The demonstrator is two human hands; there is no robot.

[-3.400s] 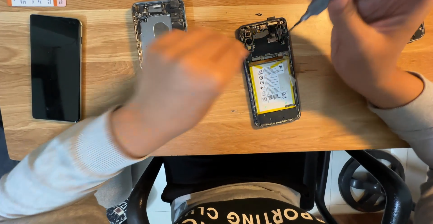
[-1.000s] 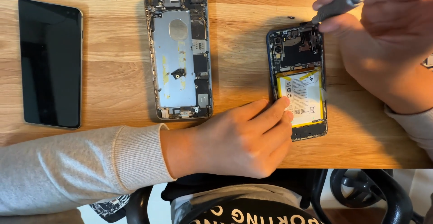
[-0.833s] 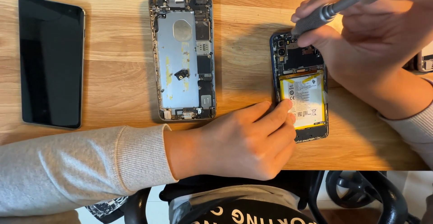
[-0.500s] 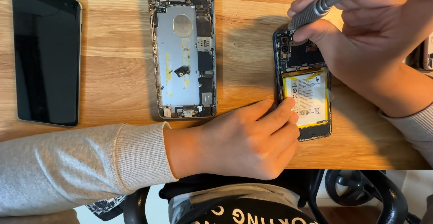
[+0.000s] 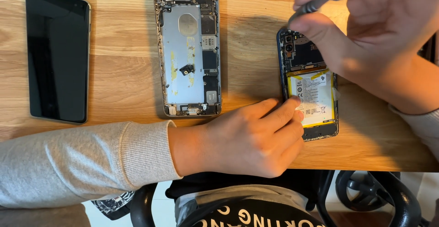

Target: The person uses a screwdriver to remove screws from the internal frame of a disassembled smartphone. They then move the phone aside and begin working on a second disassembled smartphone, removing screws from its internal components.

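An opened phone (image 5: pixel 311 90) with a yellow-edged white battery lies on the wooden table (image 5: pixel 123 71) at the right. My left hand (image 5: pixel 256 138) rests at its lower left edge, fingertips pressing on the frame and battery. My right hand (image 5: pixel 366 30) hovers over the phone's top end, gripping a grey screwdriver (image 5: pixel 315 4) that points down toward the dark circuit area; the tip is hidden behind my fingers.
A second opened phone shell (image 5: pixel 188 51) with a bare metal back lies at the centre. A black phone with a dark screen (image 5: pixel 57 55) lies at the left. The table's near edge runs just below my left hand, with a black chair (image 5: pixel 375 195) beneath.
My left hand swung in from mid-air and settled on the right phone's lower left edge. My right hand brought the screwdriver down over that phone's top end.
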